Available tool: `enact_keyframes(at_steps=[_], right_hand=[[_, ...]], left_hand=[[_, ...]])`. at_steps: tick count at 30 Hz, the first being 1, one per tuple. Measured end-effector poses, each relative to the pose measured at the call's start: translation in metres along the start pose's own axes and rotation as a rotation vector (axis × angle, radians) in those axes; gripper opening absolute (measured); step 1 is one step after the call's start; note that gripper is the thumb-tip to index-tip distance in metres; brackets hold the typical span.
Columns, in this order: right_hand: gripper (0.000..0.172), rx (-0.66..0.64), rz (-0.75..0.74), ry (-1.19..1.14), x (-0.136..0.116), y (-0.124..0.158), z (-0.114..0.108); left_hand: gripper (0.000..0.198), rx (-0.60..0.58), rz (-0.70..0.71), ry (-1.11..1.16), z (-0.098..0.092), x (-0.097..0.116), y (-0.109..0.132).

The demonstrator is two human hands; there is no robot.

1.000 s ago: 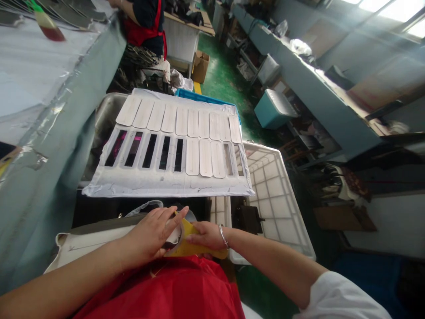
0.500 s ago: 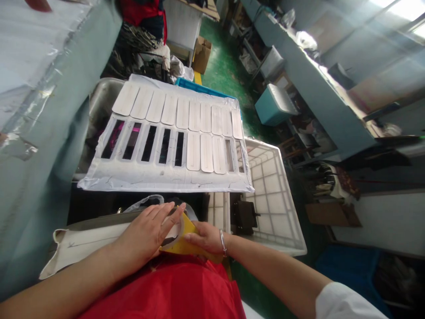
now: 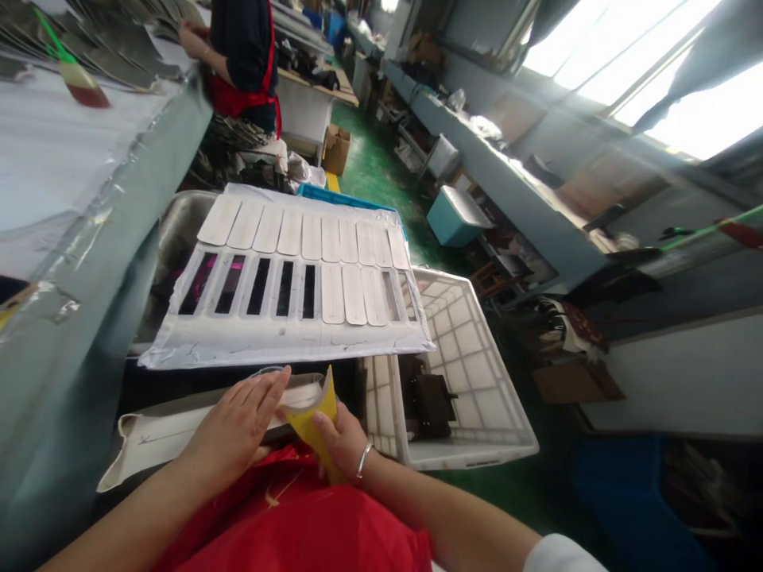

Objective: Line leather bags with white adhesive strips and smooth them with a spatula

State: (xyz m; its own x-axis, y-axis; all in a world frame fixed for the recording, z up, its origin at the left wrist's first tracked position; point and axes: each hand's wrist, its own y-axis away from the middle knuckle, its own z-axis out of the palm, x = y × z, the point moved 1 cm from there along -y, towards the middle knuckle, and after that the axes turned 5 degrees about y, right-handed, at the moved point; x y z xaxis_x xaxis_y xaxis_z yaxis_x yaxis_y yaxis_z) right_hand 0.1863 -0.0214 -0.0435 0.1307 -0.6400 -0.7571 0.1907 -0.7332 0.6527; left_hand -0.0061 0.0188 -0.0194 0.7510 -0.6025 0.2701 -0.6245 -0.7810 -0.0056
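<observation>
My left hand lies with fingers stretched out flat on a pale strip at my lap, above my red apron. My right hand, with a bracelet at the wrist, grips a yellow sheet that curls upward under the strip. Just beyond my hands stands a white board with two rows of long slots. Several slots hold pale strips; others are dark and open.
A white plastic crate with a dark object inside stands to the right. A grey-green bench edge runs along the left. A person in a red apron works at the far end. A green-floored aisle and long benches lie to the right.
The yellow sheet has been bent from lying flat to standing up in my right hand. My right hand drew back toward my body. The view swung up and right.
</observation>
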Motion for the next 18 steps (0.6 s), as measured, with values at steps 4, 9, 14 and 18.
enact_keyframes(at_steps=[4,9,14,18], right_hand=[[0.045,-0.016,-0.006,-0.061,-0.011,0.031,-0.017],[0.041,0.275,-0.31,-0.363,-0.036,0.04,-0.032],[0.039,0.496,-0.497,-0.388,-0.056,-0.003,-0.009],[0.043,0.418,-0.477,-0.253,-0.056,-0.025,0.002]], left_hand=[[0.088,-0.012,-0.013,-0.04,0.001,0.01,0.005],[0.084,0.01,-0.038,-0.022,0.005,0.021,0.002],[0.071,0.045,-0.035,0.021,0.014,0.027,-0.008],[0.067,0.07,-0.034,0.056,0.017,0.026,-0.007]])
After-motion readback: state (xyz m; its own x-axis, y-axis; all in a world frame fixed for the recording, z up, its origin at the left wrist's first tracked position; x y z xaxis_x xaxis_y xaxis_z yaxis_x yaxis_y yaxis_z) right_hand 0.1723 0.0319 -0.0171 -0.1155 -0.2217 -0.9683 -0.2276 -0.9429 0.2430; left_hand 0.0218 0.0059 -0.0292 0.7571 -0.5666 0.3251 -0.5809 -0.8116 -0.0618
